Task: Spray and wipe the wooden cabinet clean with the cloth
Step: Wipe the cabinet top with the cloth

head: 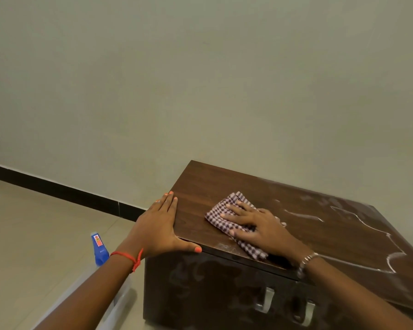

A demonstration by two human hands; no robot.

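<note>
A low dark wooden cabinet [224, 184] stands against the wall, with two metal handles [265, 300] on its front. White dusty smears and wet streaks [358, 222] cover the right part of its top. A checked cloth [221, 211] lies on the top near the left front. My right hand [258, 225] presses flat on the cloth, fingers spread. My left hand [157, 227] rests on the cabinet's left front corner, thumb over the front edge, fingers flat. A blue spray bottle [99, 248] stands on the floor to the left of the cabinet, partly hidden behind my left forearm.
A pale tiled floor [34, 234] stretches to the left. A plain wall with a black skirting board [57, 190] runs behind the cabinet. A whitish translucent object [119, 303] lies on the floor under my left forearm.
</note>
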